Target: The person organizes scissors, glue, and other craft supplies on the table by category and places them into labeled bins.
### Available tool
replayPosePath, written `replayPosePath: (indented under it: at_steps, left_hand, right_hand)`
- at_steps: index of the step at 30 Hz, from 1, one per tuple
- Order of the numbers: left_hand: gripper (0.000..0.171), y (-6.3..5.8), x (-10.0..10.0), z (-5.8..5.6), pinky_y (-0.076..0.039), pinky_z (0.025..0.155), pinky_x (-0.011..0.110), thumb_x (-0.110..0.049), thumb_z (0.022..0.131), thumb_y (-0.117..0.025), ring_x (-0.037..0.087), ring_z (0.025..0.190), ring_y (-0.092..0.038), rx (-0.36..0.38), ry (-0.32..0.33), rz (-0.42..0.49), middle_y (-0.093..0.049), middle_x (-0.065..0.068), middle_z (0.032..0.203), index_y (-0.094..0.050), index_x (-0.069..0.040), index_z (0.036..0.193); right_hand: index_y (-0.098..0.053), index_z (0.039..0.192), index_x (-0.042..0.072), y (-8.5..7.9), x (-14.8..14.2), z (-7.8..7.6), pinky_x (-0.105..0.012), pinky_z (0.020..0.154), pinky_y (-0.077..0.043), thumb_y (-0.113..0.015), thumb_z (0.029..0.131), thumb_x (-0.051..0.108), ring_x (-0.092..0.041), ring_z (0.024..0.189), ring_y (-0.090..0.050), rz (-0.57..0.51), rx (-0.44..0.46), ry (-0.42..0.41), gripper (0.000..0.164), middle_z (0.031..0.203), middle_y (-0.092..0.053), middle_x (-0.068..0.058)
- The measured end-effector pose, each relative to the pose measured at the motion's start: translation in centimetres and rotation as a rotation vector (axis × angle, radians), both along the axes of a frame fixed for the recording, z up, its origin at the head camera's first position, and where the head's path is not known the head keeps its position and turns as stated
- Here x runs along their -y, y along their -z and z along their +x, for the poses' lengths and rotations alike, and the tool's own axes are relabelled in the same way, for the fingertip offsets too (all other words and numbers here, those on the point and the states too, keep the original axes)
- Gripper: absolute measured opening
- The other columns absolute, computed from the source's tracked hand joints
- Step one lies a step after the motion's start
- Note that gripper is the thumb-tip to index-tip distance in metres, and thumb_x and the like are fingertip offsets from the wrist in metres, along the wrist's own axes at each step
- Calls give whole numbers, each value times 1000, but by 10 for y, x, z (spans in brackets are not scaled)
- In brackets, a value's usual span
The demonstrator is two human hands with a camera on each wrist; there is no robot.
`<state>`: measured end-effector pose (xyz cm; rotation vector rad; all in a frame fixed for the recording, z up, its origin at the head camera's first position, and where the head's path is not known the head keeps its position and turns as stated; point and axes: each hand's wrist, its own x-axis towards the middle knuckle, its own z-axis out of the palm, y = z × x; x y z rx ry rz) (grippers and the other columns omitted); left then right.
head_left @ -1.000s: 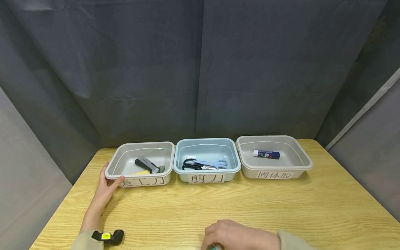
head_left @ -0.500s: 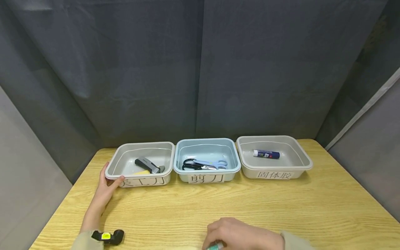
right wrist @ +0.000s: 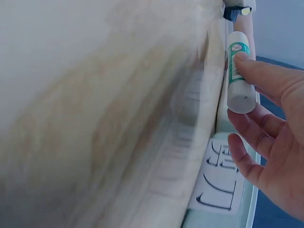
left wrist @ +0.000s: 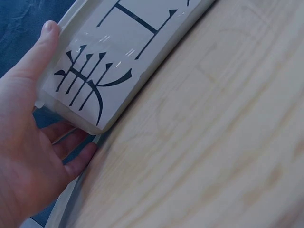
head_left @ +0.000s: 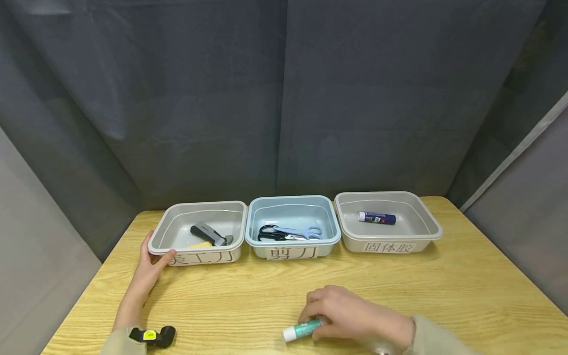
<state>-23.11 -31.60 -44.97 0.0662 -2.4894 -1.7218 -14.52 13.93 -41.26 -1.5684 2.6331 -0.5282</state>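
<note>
My left hand (head_left: 148,268) holds the near left corner of a grey plastic bin (head_left: 177,228), thumb at the front rim and fingers around the side. That bin contains a grey-and-black utility knife (head_left: 208,233) and a yellow item (head_left: 202,245) mostly hidden by the front wall. Over the front of the table, my right hand (head_left: 343,313) grips a glue stick (head_left: 303,330) with a green label and white cap. In the right wrist view, the thumb presses across the glue stick (right wrist: 240,71) with fingers behind it.
A light-blue bin (head_left: 290,208) in the middle holds blue scissors (head_left: 299,231) and black-handled scissors (head_left: 271,236). A second grey bin (head_left: 386,201) at right holds a navy glue stick (head_left: 377,218). Paper labels mark the bin fronts. Dark curtains (head_left: 279,98) hang behind the wooden table (head_left: 230,305).
My right hand has moved forward and slightly right, bringing the green-labelled glue stick into fuller view. The left hand stays on the grey bin's corner.
</note>
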Motion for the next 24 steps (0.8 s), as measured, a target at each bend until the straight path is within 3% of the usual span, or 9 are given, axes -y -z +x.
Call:
replayPosePath:
  at_steps: [13, 24]
  left_hand:
    - [88, 1, 0, -1, -12, 110, 49, -23, 91, -55, 35, 135, -14, -6, 5, -4, -5, 17, 151, 14, -22, 145]
    - [88, 1, 0, -1, -10, 109, 51, -28, 90, -56, 35, 136, -11, -6, -3, -5, -4, 16, 151, 11, -23, 146]
  right_hand:
    - [-66, 102, 27, -15, -26, -18, -19, 68, -43, -70, 78, 31, 2, 76, -47, -28, -99, 118, 25, 87, -55, 17]
    - [-67, 100, 24, -26, -47, -29, -17, 63, -41, -68, 78, 34, 1, 71, -47, -85, -148, 170, 24, 86, -55, 16]
